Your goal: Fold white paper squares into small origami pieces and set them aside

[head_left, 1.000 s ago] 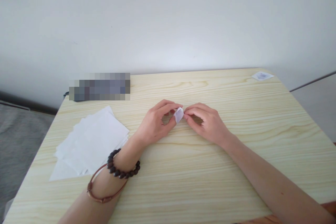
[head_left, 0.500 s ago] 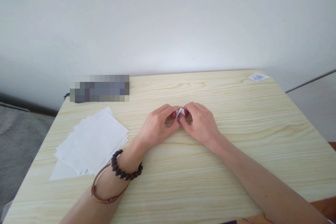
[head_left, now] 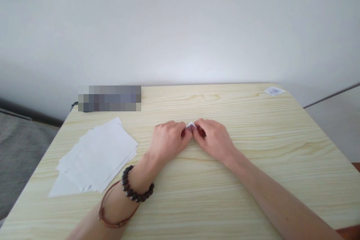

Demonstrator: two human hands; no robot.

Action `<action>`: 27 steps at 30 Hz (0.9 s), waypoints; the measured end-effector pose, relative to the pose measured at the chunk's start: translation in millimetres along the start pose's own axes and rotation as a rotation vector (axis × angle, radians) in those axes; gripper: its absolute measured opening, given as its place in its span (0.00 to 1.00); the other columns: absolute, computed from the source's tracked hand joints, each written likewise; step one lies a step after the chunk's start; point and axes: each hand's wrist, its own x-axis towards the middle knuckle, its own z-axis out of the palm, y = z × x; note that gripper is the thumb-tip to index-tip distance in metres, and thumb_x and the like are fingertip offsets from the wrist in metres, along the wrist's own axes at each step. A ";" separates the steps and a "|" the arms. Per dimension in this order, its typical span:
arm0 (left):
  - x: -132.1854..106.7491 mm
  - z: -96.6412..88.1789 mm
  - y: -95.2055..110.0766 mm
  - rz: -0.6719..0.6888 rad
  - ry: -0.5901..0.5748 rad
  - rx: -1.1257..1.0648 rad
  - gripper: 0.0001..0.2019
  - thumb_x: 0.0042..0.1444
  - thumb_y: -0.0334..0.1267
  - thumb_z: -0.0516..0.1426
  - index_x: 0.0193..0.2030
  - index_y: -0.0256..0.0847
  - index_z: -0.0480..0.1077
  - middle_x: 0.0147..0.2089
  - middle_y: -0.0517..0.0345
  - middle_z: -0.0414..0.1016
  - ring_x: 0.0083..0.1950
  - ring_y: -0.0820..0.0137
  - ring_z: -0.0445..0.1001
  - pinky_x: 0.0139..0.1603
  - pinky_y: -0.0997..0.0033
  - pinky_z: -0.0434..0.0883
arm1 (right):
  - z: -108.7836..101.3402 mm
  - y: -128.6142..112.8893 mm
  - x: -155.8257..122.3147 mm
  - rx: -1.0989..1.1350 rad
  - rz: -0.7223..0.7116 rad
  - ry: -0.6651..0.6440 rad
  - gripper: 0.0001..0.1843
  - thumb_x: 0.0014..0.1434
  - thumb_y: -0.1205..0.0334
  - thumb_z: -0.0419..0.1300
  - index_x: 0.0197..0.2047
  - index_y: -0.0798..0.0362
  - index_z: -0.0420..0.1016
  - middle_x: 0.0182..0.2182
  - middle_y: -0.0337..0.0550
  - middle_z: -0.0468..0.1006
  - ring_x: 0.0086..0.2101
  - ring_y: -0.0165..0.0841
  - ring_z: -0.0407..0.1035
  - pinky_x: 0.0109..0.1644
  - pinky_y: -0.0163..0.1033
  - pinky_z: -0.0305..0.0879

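A small folded piece of white paper (head_left: 191, 124) is pinched between both my hands low over the middle of a light wooden table (head_left: 253, 165). My left hand (head_left: 168, 140) curls its fingers round the paper's left side; its wrist wears a dark bead bracelet and a brown cord. My right hand (head_left: 213, 138) closes on the paper's right side, fingertips meeting those of the left. Most of the paper is hidden by the fingers; only a small white corner shows.
A loose stack of white paper sheets (head_left: 95, 157) lies on the table's left part. A small printed slip (head_left: 274, 90) rests at the far right corner. A blurred dark object (head_left: 109, 98) sits at the far left edge, against a plain wall.
Both hands have drawn together and dropped onto the table, closing over the small paper, which showed more a second ago. The view has tilted slightly.
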 end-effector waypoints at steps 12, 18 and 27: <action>-0.2 -3.8 1.8 -0.074 -0.041 -0.045 0.11 0.55 0.38 0.52 0.23 0.41 0.67 0.21 0.58 0.73 0.23 0.71 0.66 0.25 0.71 0.50 | -1.5 0.2 -1.3 0.073 0.061 0.043 0.08 0.61 0.62 0.54 0.30 0.51 0.67 0.21 0.37 0.73 0.23 0.30 0.66 0.29 0.34 0.57; -1.0 -3.7 0.6 -0.083 -0.081 -0.020 0.11 0.57 0.41 0.52 0.27 0.41 0.68 0.24 0.57 0.75 0.25 0.68 0.69 0.26 0.70 0.51 | -2.2 0.7 -2.8 0.073 -0.064 0.040 0.08 0.61 0.66 0.52 0.30 0.51 0.66 0.22 0.37 0.72 0.23 0.30 0.65 0.29 0.35 0.58; -1.6 -1.3 -2.7 -0.107 -0.066 -0.089 0.11 0.58 0.38 0.51 0.27 0.40 0.69 0.22 0.57 0.73 0.22 0.69 0.68 0.26 0.72 0.52 | -1.6 -1.5 -1.8 0.081 -0.004 0.167 0.04 0.58 0.66 0.54 0.31 0.50 0.65 0.22 0.37 0.75 0.23 0.30 0.69 0.30 0.34 0.62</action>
